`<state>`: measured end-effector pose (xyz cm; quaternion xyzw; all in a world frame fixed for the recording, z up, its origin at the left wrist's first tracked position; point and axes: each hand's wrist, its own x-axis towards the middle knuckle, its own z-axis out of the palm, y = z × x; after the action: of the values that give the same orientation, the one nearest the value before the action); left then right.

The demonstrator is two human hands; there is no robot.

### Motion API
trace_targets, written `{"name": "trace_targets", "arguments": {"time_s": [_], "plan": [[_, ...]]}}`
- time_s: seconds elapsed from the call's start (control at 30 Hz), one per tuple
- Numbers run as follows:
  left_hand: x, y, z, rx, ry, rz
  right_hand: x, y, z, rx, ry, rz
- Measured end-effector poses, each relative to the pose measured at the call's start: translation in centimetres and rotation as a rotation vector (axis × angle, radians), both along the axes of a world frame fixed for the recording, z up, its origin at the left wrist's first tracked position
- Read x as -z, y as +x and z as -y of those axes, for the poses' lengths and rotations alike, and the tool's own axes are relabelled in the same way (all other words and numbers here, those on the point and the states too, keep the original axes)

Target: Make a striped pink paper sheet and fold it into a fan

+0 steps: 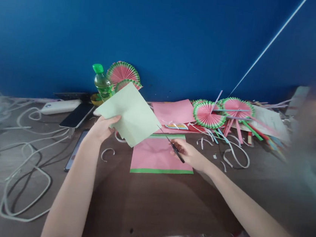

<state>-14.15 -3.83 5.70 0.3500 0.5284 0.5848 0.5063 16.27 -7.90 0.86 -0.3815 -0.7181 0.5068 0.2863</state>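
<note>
Matt paper sheet [136, 112], glossy plastic bottle [103, 81]

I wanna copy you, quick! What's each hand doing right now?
Left hand: closed, holding green paper.
Right hand: closed, holding scissors.

Looks like a papercraft spot beside a blue wall [168, 32]; could belong to a home or a small workshop, hard to tell which. Shows its character in pleated pink-and-green paper fans [208, 116], a pink sheet edged in green [153, 158], coloured strips [255, 132] and white scraps [215, 156] spread over a dark tabletop [162, 206], with scissors [178, 155] held above. Seems informal, judging by a green-capped bottle [103, 83], a phone [75, 153] and a looping white cable [22, 220].
</note>
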Motion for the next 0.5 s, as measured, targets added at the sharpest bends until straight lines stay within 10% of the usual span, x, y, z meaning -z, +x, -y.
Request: {"name": "trace_targets", "arguments": {"time_s": [0.5], "plan": [[0.1, 0.6, -0.2, 0.035, -0.013, 0.028, -0.9, -1.8, -0.4, 0.056, 0.028, -0.024]]}}
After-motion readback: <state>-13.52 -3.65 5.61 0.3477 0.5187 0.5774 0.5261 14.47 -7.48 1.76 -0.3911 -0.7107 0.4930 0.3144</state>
